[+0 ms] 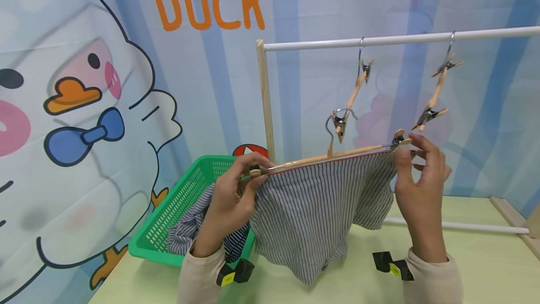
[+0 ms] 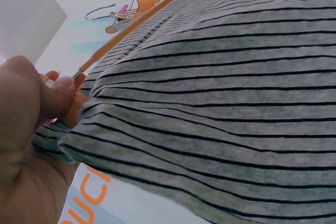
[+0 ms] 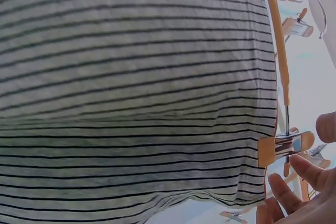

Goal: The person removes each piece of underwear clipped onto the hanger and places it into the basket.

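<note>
A grey garment with dark stripes (image 1: 312, 210), shaped like shorts, hangs by its red-edged top from a wooden clip hanger (image 1: 303, 159) with a metal hook. At the hanger's left end, my left hand (image 1: 232, 196) pinches the left clip (image 1: 255, 170) between thumb and fingers. The left wrist view has the thumb over cloth and clip. The right clip (image 3: 278, 148) bites the garment's other top corner. Around its outer end, my right hand (image 1: 422, 186) holds thumb and fingers apart; a fingertip is close to the clip, and contact is unclear.
Striped cloth (image 1: 190, 224) lies in a green basket (image 1: 156, 254) at left. Two clip hangers (image 1: 353, 93) (image 1: 436, 86) hang from a white rail (image 1: 312, 45) on a wooden post (image 1: 266, 102). A lower white bar (image 1: 476, 226) runs near the table (image 1: 363, 276).
</note>
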Motion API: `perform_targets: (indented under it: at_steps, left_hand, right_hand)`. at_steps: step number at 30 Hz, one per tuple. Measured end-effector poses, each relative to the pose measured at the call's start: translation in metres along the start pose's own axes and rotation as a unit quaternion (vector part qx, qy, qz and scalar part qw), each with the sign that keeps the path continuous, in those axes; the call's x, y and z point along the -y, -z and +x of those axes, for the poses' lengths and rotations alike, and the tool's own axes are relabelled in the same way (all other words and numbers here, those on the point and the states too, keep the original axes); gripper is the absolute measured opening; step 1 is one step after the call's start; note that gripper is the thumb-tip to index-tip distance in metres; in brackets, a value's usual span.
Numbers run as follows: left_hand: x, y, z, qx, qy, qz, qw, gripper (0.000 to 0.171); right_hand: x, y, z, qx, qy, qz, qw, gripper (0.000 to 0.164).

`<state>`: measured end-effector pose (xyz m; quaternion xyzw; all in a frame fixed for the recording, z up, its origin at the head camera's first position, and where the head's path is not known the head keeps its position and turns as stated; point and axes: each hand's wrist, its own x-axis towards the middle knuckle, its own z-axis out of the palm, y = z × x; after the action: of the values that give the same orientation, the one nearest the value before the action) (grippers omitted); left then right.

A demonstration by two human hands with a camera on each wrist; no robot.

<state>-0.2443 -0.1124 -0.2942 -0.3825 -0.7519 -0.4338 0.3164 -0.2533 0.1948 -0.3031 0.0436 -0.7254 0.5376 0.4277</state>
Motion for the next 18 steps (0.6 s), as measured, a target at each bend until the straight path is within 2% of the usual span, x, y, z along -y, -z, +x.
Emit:
perform_targets:
  at_steps: [5,13,18]
  left_hand:
    - [-0.001,0.003,0.000,0.015,-0.006,-0.010,0.9998,0.034]
    - [0.000,0.006,-0.002,0.033,0.008,-0.034,0.9988,0.033]
    - [0.000,0.005,-0.001,0.036,0.006,-0.050,0.9981,0.032]
  right_hand:
    - [0.000,0.005,0.001,0.015,-0.008,-0.019,1.000,0.039]
    - [-0.002,0.018,0.002,0.052,-0.029,-0.040,0.997,0.039]
    - [-0.006,0.029,0.004,0.084,-0.005,-0.042,0.996,0.037]
